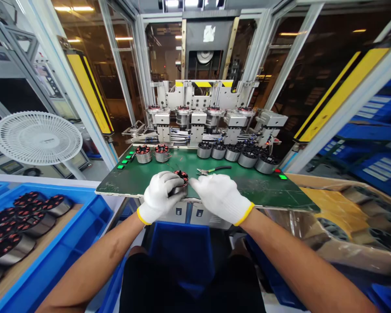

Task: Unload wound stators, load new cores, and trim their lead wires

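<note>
Cannot fully see the wound stator (182, 175) behind the left hand (161, 193), nor the blue crate (89, 226) past the left edge. Cannot read the fan's (48, 141) lettering.

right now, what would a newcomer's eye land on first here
Probably the white-gloved left hand holding a core near the front edge of the green table, with the gloved right hand close beside it. Next might come the big white fan at far left, and the slanted yellow bars to either side of the machine behind the table.
</note>
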A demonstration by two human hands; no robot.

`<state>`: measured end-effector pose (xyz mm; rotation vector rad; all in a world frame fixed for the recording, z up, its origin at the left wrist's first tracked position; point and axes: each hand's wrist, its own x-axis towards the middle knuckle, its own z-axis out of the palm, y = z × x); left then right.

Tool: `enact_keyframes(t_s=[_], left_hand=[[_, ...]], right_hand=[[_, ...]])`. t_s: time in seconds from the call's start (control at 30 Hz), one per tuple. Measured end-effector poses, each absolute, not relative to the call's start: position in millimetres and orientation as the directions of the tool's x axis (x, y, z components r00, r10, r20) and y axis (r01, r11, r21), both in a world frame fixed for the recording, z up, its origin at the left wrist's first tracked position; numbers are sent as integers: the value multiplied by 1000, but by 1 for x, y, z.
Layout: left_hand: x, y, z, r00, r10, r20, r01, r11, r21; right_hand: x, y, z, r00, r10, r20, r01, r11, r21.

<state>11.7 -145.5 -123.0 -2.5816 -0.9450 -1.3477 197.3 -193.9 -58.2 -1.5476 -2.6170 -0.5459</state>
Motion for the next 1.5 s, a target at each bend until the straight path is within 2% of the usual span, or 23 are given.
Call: enact_keyframes(t_s=[0.1,0.2,0.27,0.33,0.37,0.4,0.47,0.53,0.6,0.67,0.73,0.8,0.93,1.03,1.07,1.1,1.2,1.23,1.3,1.37,1.4,1.43,1.5], left_hand=[[11,-147,-104,439,594,674,621,-743,251],[9,-146,-87,445,702,556,692,-664,283],[6,-142,-80,448,721,530,701,-650,292],[2,-135,-79,463,752,468,670,-643,371],[1,-132,-81,488,769,413,628,-638,446],[0,-128,-83,524,775,353,575,-627,525],[3,-122,-91,569,772,283,498,-597,629],[8,-120,-100,518,804,291,524,-567,636],[12,-120,-107,408,860,306,609,-506,611],[14,-121,-111,346,887,305,645,-461,610],[15,-122,-113,348,886,305,638,-462,615],[15,-123,-112,359,882,306,632,-470,616],[17,-123,-110,333,895,297,647,-446,619],[19,-121,-112,322,898,300,654,-440,615],[19,-121,-113,319,899,302,656,-439,614],[20,-120,-114,314,899,303,657,-437,614],[21,-120,-115,290,908,303,666,-419,617],[21,-121,-114,284,911,300,670,-412,617],[21,-124,-111,267,919,291,680,-393,619],[20,-128,-108,262,923,281,684,-383,621],[20,-130,-106,262,924,279,683,-382,623],[19,-131,-105,265,923,278,679,-383,626],[20,-132,-104,273,924,267,674,-382,632]], right_hand=[[195,-185,-77,-497,855,147,854,451,261],[207,-179,-91,-522,837,163,853,516,80],[219,-184,-95,-443,845,300,863,492,-111],[226,-199,-96,-172,812,558,884,377,-276],[225,-210,-97,-59,734,676,887,350,-302],[221,-223,-99,-29,643,765,889,367,-275],[202,-246,-104,-213,502,838,854,512,-90],[178,-255,-112,-486,414,770,732,674,101],[159,-246,-121,-618,419,665,689,696,202],[152,-223,-128,-596,543,592,772,590,237],[155,-198,-132,-444,681,583,891,403,208],[161,-181,-135,-311,744,592,949,271,159],[163,-180,-134,-75,810,582,996,88,5],[163,-188,-124,-11,855,518,992,74,-101],[164,-188,-120,0,877,481,979,98,-178],[165,-187,-115,15,912,411,941,126,-314],[169,-178,-104,-40,996,80,637,87,-766],[171,-175,-102,-88,996,-14,541,37,-840],[179,-170,-101,-166,979,-116,451,-29,-892],[192,-169,-100,-159,984,-73,502,17,-864],[199,-170,-97,-133,991,9,592,87,-801],[206,-172,-93,-122,984,126,720,175,-671],[213,-177,-81,-248,910,331,918,330,-220]])
